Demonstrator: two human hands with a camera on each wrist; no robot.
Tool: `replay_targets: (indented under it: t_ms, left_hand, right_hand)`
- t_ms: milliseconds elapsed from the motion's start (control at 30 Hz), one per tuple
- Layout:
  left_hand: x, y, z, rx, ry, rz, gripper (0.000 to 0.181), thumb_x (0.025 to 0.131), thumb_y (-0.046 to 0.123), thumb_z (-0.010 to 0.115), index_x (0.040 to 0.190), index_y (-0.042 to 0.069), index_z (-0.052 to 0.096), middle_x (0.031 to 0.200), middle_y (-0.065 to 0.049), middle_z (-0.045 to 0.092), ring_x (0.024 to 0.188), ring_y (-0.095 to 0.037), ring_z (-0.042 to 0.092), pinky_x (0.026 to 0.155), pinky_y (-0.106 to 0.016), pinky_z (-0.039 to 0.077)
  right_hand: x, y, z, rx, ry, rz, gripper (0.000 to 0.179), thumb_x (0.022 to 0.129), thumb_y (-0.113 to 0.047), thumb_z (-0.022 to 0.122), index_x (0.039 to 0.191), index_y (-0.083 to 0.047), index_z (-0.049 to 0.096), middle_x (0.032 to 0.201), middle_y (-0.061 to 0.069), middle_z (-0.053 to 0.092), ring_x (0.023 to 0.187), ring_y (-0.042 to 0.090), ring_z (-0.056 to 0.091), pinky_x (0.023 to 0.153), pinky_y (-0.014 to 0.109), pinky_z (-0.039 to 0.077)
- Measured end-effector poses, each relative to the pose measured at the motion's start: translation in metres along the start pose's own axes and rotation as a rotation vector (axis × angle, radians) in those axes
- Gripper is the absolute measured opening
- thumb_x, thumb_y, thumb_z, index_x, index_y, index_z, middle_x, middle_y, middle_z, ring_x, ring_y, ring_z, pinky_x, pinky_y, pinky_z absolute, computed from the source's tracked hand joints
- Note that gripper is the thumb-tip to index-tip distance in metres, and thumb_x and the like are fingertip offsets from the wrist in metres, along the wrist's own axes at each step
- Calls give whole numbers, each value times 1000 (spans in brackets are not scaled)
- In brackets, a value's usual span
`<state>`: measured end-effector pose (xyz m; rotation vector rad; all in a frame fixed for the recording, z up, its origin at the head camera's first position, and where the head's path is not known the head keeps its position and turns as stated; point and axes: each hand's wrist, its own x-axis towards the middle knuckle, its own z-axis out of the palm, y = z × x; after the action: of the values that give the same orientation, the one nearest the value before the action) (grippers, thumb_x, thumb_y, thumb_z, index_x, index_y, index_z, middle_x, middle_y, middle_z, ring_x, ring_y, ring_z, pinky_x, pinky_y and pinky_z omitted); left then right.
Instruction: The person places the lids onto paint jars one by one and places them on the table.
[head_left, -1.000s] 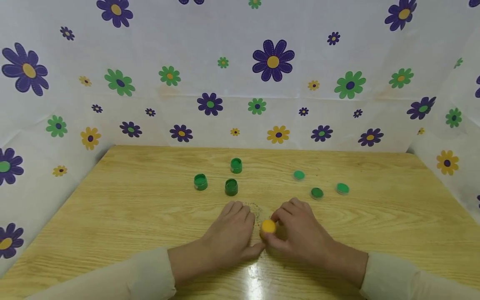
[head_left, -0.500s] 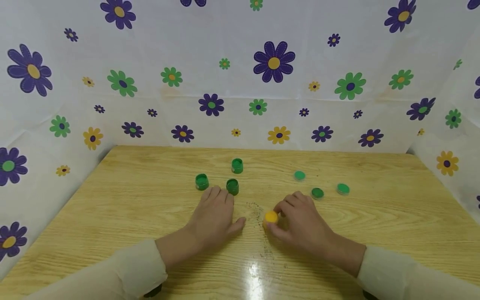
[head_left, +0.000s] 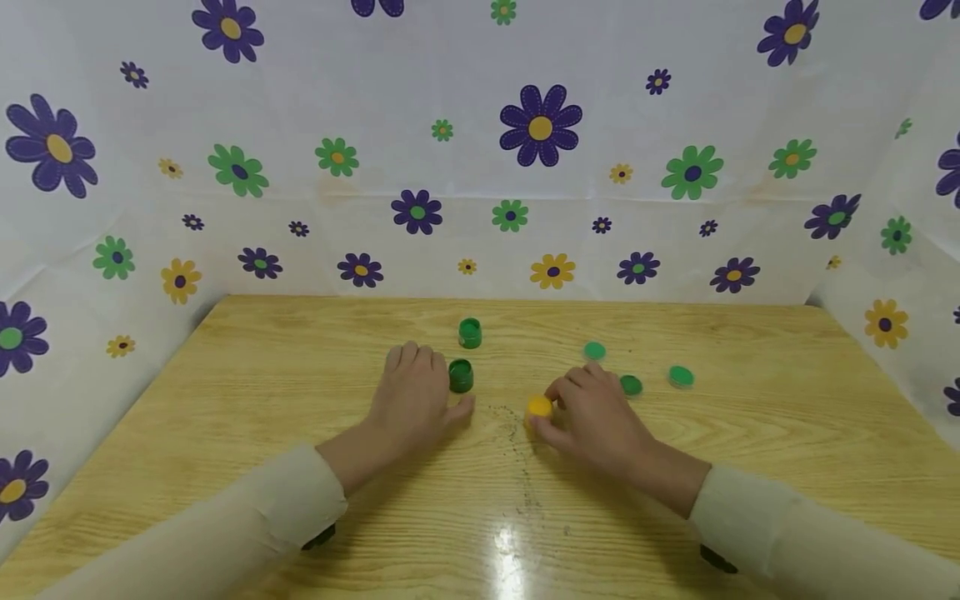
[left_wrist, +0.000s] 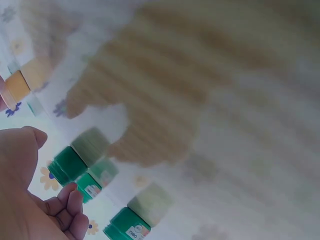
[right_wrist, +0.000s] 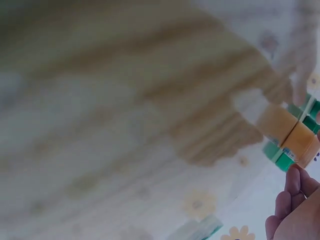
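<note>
My right hand (head_left: 603, 421) pinches a small paint jar with a yellow top (head_left: 538, 407) between thumb and fingers, low over or on the table. In the right wrist view the same jar (right_wrist: 301, 143) looks orange. My left hand (head_left: 412, 392) lies just left of a dark green open paint jar (head_left: 461, 377), holding nothing. Its thumb stands apart and its fingers are loosely bent in the left wrist view. A green jar (head_left: 470, 332) stands behind the dark one. Another green jar (left_wrist: 127, 225), hidden behind my left hand in the head view, shows in the left wrist view.
Three green lids lie on the right: a light one (head_left: 595, 351), a darker one (head_left: 631, 385) and another light one (head_left: 681, 377). Dark specks (head_left: 517, 442) are scattered on the wooden table (head_left: 247, 400) between the hands. A flower-print cloth (head_left: 570, 192) rises behind the table.
My left hand has moved away from the yellow jar, left and forward to the green jars, now covering the leftmost one. My right hand has slid forward with the yellow jar.
</note>
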<state>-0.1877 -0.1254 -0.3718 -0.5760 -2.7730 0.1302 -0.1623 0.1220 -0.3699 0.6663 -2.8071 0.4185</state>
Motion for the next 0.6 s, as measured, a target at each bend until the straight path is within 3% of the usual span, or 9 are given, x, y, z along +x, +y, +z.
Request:
replay_targets:
  t_ms: [200,600]
  left_hand:
    - [10,-3,5,-46,-75,-48,59,89,60,58,82,2,55,77,-7,47,80,-26,41,81,-40,34]
    - [23,-4,7,-103,-113,-59,51,91,55,56,74,8,48,75,-6,47,81,-26,42,85,-42,35]
  right_hand:
    - [10,4,3,-27,4,5,35,87,-43,73,95,-8,73,84,0,64,81,17,46,76,35,39]
    - [27,11,5,-16,-36,83,39,89,-44,71,99,-6,73,89,3,66,87,22,51,81,41,40]
